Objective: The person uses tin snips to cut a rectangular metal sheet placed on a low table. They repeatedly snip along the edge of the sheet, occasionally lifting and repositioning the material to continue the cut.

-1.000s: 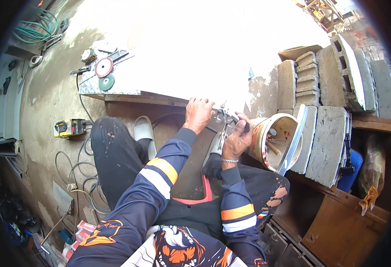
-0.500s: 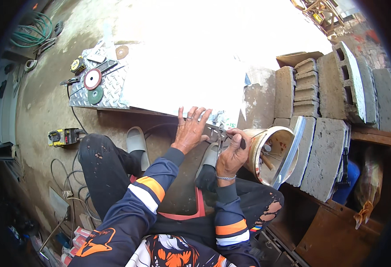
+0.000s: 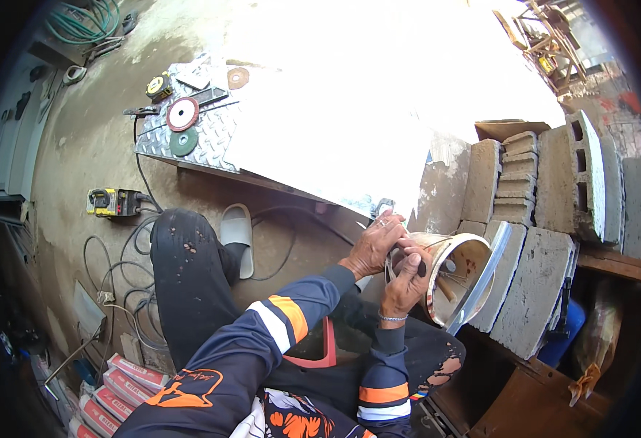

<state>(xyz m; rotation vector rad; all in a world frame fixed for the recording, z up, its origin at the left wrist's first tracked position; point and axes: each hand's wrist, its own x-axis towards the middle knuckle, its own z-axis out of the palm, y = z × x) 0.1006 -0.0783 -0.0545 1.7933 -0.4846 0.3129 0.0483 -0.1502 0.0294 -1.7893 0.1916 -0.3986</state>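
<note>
My right hand (image 3: 406, 286) is closed round a metal tool with a dark grip (image 3: 420, 269); its kind is hard to make out. My left hand (image 3: 376, 247) has its fingers curled close together at the near right corner of the bright worktop (image 3: 277, 164). It meets the tool just ahead of the right hand, and what lies under those fingers is hidden. A small metal piece (image 3: 385, 206) shows at the corner beyond the left fingertips. Right beside my right hand, a stained white bucket (image 3: 432, 296) leans over with sticks and thin rods inside.
On the worktop's left end lie a tape measure (image 3: 158, 87), a red-rimmed disc (image 3: 182, 114) and a green disc (image 3: 183, 142). A yellow-black power tool (image 3: 113, 202) and cables rest on the floor. Concrete blocks (image 3: 528, 285) stand right, near a metal strip (image 3: 481, 281) across the bucket.
My left hand has moved right, from lying spread on the worktop edge to curled beside the right hand. The right hand has shifted slightly right and nearer; the view has turned.
</note>
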